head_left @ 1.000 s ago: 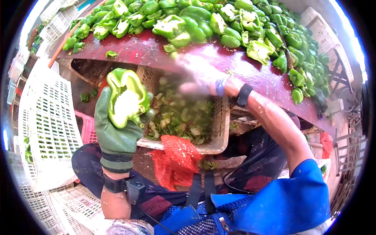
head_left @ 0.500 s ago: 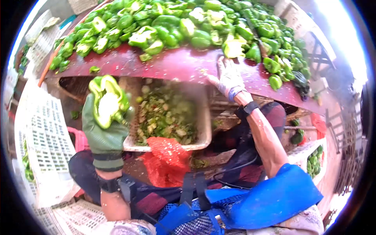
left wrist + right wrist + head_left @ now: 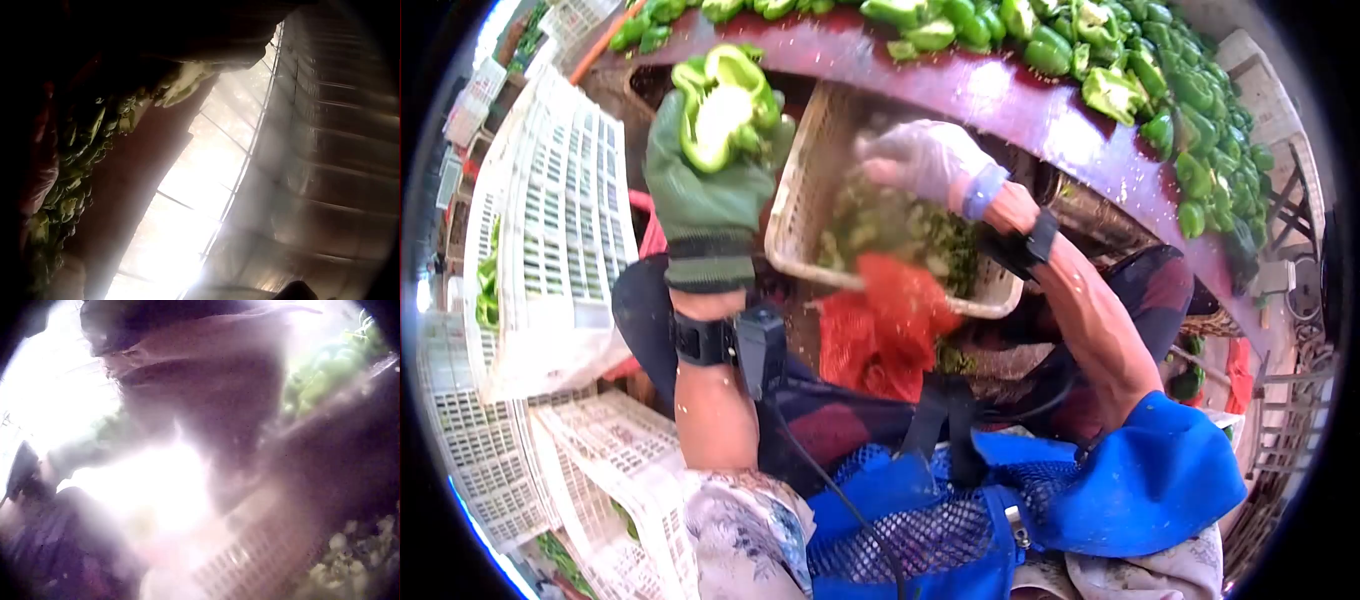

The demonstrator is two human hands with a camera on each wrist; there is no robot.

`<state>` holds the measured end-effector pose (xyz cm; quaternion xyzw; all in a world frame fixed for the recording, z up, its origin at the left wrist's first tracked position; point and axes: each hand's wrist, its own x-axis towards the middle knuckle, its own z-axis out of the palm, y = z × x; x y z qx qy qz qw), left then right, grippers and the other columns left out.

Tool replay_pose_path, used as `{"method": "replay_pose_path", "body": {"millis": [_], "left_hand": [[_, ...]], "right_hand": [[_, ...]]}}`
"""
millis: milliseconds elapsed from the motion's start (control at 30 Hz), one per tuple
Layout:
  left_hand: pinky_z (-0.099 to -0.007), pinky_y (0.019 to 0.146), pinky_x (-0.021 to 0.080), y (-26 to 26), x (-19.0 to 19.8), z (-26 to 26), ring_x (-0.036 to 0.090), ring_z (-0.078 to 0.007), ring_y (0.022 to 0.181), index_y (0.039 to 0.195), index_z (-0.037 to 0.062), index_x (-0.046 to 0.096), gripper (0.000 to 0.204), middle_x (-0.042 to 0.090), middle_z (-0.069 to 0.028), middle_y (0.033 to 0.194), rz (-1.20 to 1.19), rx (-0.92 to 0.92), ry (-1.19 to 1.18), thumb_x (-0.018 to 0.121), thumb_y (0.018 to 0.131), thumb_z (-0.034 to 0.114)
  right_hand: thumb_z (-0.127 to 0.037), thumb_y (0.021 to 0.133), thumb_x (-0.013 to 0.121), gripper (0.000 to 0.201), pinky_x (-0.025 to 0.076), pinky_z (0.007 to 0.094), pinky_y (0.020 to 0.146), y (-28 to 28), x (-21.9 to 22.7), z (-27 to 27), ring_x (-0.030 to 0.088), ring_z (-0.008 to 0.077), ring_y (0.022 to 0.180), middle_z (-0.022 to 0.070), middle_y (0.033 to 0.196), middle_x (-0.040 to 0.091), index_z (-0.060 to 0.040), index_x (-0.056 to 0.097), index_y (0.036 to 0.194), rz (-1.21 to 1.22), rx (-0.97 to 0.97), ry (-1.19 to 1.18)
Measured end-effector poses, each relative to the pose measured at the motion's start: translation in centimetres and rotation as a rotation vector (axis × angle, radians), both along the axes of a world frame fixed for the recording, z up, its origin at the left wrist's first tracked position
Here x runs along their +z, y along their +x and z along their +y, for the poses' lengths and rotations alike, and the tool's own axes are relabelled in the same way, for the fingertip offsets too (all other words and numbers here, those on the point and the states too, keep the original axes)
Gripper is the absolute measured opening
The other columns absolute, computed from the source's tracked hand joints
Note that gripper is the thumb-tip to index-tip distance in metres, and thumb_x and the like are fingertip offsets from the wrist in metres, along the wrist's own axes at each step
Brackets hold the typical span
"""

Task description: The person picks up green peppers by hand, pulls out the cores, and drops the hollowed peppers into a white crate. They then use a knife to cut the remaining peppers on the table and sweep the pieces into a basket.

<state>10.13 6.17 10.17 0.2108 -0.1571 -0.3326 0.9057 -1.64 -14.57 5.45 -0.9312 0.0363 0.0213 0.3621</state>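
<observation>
In the head view my left hand (image 3: 708, 190), in a green glove, holds a cut green bell pepper (image 3: 725, 110) with its pale, seedy inside facing up. My right hand (image 3: 930, 162), in a thin whitish glove, is over a crate (image 3: 795, 225) of pepper scraps (image 3: 900, 235). Its fingers point left toward the pepper, loosely bent and blurred, and nothing shows between them. A gap separates the two hands. The left wrist view is mostly dark, and glare washes out much of the right wrist view.
A dark red tabletop (image 3: 1000, 85) bears heaped green peppers (image 3: 1200, 130) along its far side and right. Orange-red netting (image 3: 880, 340) hangs over the crate's near rim. White perforated crates (image 3: 565, 230) stand at the left. A cable (image 3: 830, 480) runs from the left wrist camera.
My right hand has come back from the table's edge, where it was beside a cut pepper, to over the scrap crate. The left hand keeps its pepper. The head view has shifted.
</observation>
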Motion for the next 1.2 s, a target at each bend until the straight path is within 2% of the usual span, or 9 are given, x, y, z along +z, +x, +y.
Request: {"method": "replay_pose_path", "body": {"millis": [167,300,367,500,700,933,1067,1133,1200], "left_hand": [[-0.0445,0.084,0.053,-1.8,-0.9,-1.5,0.063,-0.0281,0.098,0.122,0.0067,0.059,0.041,0.065,-0.0132,0.113,0.036,0.028,0.058,0.06,0.092,0.035],[-0.0449,0.084,0.054,-3.0,-1.1,-2.8,0.063,-0.0286,0.099,0.123,0.0063,0.059,0.042,0.065,-0.0141,0.113,0.07,0.056,0.075,0.061,0.091,0.033],[-0.045,0.084,0.054,-3.6,-1.2,-3.1,0.063,-0.0288,0.099,0.123,0.0061,0.059,0.042,0.065,-0.0146,0.114,0.069,0.065,0.083,0.061,0.091,0.033],[-0.0453,0.085,0.054,-4.7,-1.3,-3.7,0.064,-0.0293,0.1,0.124,0.0056,0.058,0.042,0.065,-0.0155,0.114,0.042,0.093,0.118,0.062,0.09,0.031],[-0.0458,0.085,0.054,-5.8,-1.0,-3.7,0.064,-0.03,0.101,0.125,0.0049,0.058,0.043,0.065,-0.0168,0.115,-0.192,0.281,0.285,0.064,0.09,0.029],[-0.0463,0.086,0.055,-1.9,1.9,6.2,0.064,-0.0308,0.103,0.126,0.0041,0.058,0.044,0.064,-0.0184,0.116,-0.377,0.833,0.304,0.065,0.089,0.026],[-0.0417,0.076,0.057,0.9,4.5,12.5,0.065,-0.0298,0.094,0.123,0.0016,0.058,0.035,0.065,-0.0172,0.108,-0.12,0.713,0.11,0.062,0.093,0.019],[-0.0339,0.065,0.059,2.0,3.7,12.8,0.067,-0.0268,0.086,0.122,0.001,0.057,0.033,0.065,-0.0168,0.104,-0.055,0.591,0.103,0.059,0.096,0.02],[-0.0367,0.076,0.058,2.2,2.5,11.9,0.065,-0.0279,0.094,0.122,0.0015,0.057,0.032,0.064,-0.016,0.109,-0.066,0.493,0.36,0.06,0.095,0.018]], "right_hand": [[-0.04,0.084,0.069,0.067,0.052,0.0427,0.082,-5.4,-1.9,4.5,0.064,0.0374,0.095,0.0206,0.105,0.066,-0.0068,0.047,0.138,0.182,0.354,-0.151],[-0.043,0.085,0.069,0.072,0.047,0.0398,0.093,-5.9,-6.0,4.4,0.058,0.0324,0.114,0.015,0.118,0.064,-0.0113,0.043,0.144,0.2,0.382,-0.168],[-0.046,0.089,0.065,0.068,0.05,0.0347,0.086,-5.6,-8.1,3.8,0.062,0.0239,0.108,0.011,0.119,0.066,-0.0091,0.047,0.143,-0.116,0.1,0.289],[-0.041,0.094,0.063,0.057,0.052,0.0271,0.073,-3.3,-0.2,1.3,0.065,0.0136,0.084,0.0089,0.107,0.07,-0.0057,0.053,0.137,-0.198,-0.313,0.907],[-0.042,0.089,0.068,0.05,0.051,0.0261,0.072,-1.9,1.0,-1.5,0.066,0.0142,0.084,0.0068,0.094,0.072,-0.0051,0.065,0.123,-0.097,-0.334,0.156],[-0.027,0.087,0.071,0.044,0.052,0.0286,0.083,6.8,4.4,2.4,0.065,0.0117,0.088,0.0076,0.11,0.072,-0.0017,0.064,0.123,-0.051,-0.042,0.1],[-0.037,0.087,0.069,0.048,0.053,0.0287,0.085,13.9,3.1,6.3,0.068,0.0132,0.096,0.0099,0.113,0.071,-0.0031,0.066,0.121,-0.063,-0.001,0.052],[-0.044,0.093,0.063,0.057,0.055,0.0302,0.078,15.4,0.4,8.2,0.069,0.0176,0.091,0.0084,0.106,0.07,-0.0039,0.056,0.134,-0.025,0.072,0.58],[-0.045,0.094,0.06,0.067,0.056,0.0315,0.077,13.7,1.7,10.9,0.068,0.0184,0.09,0.0089,0.111,0.066,-0.0042,0.043,0.143,0.064,0.175,0.938]]}}
